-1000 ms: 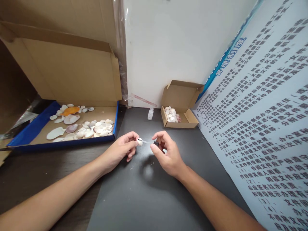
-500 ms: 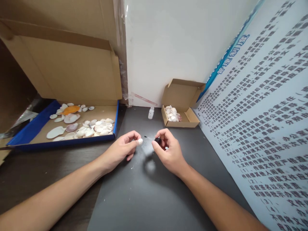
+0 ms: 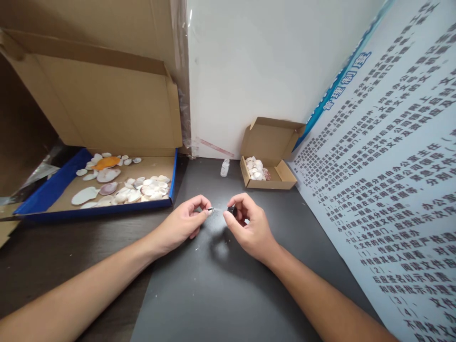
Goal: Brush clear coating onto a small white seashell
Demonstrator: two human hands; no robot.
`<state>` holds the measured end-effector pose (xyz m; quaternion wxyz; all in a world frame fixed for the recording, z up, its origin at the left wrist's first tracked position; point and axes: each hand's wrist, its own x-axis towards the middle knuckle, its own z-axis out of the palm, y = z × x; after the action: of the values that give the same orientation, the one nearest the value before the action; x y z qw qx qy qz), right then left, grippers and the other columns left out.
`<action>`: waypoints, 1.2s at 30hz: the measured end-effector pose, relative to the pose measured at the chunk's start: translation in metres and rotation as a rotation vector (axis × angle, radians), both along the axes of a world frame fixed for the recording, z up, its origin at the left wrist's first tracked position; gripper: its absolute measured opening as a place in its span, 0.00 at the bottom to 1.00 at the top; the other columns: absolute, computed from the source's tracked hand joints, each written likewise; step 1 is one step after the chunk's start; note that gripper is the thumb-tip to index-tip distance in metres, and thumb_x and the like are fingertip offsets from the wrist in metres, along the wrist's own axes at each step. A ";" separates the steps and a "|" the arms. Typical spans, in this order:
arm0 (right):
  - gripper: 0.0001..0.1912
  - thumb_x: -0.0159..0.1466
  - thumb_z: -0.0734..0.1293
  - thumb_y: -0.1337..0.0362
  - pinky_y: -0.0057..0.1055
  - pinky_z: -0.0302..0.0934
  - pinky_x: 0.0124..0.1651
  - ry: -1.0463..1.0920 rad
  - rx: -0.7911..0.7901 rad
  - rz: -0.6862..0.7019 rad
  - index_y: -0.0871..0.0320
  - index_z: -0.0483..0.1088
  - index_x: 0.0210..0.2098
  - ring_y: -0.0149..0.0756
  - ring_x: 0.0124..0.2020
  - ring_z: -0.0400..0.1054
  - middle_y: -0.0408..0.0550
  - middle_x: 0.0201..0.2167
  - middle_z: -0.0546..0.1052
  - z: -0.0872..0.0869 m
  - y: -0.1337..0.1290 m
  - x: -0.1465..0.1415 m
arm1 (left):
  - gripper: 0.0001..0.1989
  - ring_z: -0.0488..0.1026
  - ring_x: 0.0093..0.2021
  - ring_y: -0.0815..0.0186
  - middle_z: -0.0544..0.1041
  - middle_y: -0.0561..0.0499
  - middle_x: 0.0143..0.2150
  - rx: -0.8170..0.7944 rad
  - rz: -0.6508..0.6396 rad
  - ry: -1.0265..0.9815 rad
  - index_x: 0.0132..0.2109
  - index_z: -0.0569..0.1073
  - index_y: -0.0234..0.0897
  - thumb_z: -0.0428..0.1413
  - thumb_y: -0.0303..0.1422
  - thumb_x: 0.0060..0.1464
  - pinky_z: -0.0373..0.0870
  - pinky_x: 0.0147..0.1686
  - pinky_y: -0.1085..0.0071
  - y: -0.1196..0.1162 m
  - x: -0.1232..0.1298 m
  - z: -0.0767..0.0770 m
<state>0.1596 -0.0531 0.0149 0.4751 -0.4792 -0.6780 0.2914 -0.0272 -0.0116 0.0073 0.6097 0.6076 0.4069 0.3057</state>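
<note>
Over the dark mat, my left hand (image 3: 190,217) pinches a small white shell (image 3: 210,212) between thumb and index finger. My right hand (image 3: 247,223) grips a black brush cap (image 3: 232,211). Its thin clear stem points left, and the dark brush tip (image 3: 211,209) is at the shell, seemingly touching it. Behind the hands a small clear bottle (image 3: 224,168) stands upright without a cap. Something small and pale, too hidden to name, shows by the right palm.
A blue-edged cardboard box (image 3: 173,178) at left holds several shells and an orange one (image 3: 107,163). A small cardboard box (image 3: 270,184) at back right holds white shells. A printed poster (image 3: 392,166) borders the right side.
The brush tip has come leftward onto the small shell, where before there was a gap between them. Both hands keep their holds.
</note>
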 end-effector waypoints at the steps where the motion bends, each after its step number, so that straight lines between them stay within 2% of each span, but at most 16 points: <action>1: 0.06 0.61 0.66 0.64 0.26 0.50 0.25 -0.011 0.005 -0.016 0.56 0.64 0.37 0.27 0.21 0.53 0.34 0.21 0.57 0.000 0.000 0.000 | 0.15 0.56 0.17 0.78 0.60 0.61 0.25 0.011 -0.010 0.010 0.37 0.63 0.39 0.56 0.44 0.56 0.50 0.16 0.79 0.000 0.000 0.000; 12: 0.05 0.60 0.66 0.66 0.24 0.49 0.23 -0.033 0.049 -0.103 0.56 0.64 0.35 0.26 0.20 0.51 0.33 0.21 0.54 0.000 0.002 0.000 | 0.14 0.56 0.18 0.77 0.60 0.62 0.24 0.050 -0.039 0.063 0.37 0.62 0.39 0.55 0.45 0.57 0.51 0.17 0.79 -0.001 0.002 -0.001; 14: 0.05 0.60 0.66 0.66 0.24 0.49 0.23 -0.018 0.055 -0.090 0.56 0.64 0.35 0.26 0.20 0.51 0.33 0.21 0.54 0.001 0.001 0.000 | 0.15 0.56 0.18 0.77 0.61 0.62 0.25 0.052 -0.044 0.062 0.37 0.62 0.39 0.54 0.45 0.58 0.51 0.17 0.79 -0.001 0.001 -0.001; 20: 0.05 0.59 0.66 0.67 0.23 0.49 0.23 -0.032 0.051 0.073 0.57 0.65 0.35 0.25 0.20 0.51 0.33 0.20 0.56 0.003 -0.002 -0.002 | 0.13 0.55 0.18 0.77 0.60 0.62 0.24 0.052 -0.055 0.060 0.38 0.62 0.38 0.54 0.43 0.57 0.51 0.18 0.79 0.001 0.000 -0.004; 29: 0.05 0.60 0.66 0.66 0.24 0.49 0.23 -0.019 0.051 -0.046 0.57 0.65 0.35 0.25 0.20 0.51 0.34 0.22 0.54 0.001 0.000 0.000 | 0.14 0.56 0.18 0.77 0.60 0.62 0.25 0.061 -0.037 0.061 0.38 0.63 0.38 0.54 0.44 0.58 0.51 0.17 0.79 0.000 0.000 -0.003; 34: 0.04 0.60 0.66 0.66 0.24 0.50 0.23 -0.009 0.056 0.016 0.56 0.65 0.35 0.26 0.20 0.52 0.34 0.21 0.56 0.002 -0.001 -0.001 | 0.14 0.55 0.18 0.78 0.61 0.62 0.25 0.054 -0.037 0.052 0.38 0.63 0.38 0.55 0.43 0.58 0.50 0.17 0.79 0.000 0.001 -0.003; 36: 0.04 0.60 0.66 0.65 0.24 0.50 0.23 -0.015 0.053 -0.008 0.56 0.65 0.35 0.26 0.20 0.52 0.34 0.21 0.56 0.002 0.000 0.000 | 0.14 0.55 0.18 0.78 0.60 0.62 0.25 0.050 -0.036 0.054 0.38 0.63 0.38 0.55 0.43 0.58 0.50 0.17 0.79 0.000 0.001 -0.002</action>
<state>0.1592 -0.0532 0.0171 0.4835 -0.4714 -0.6872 0.2679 -0.0267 -0.0117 0.0049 0.5885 0.6380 0.4044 0.2884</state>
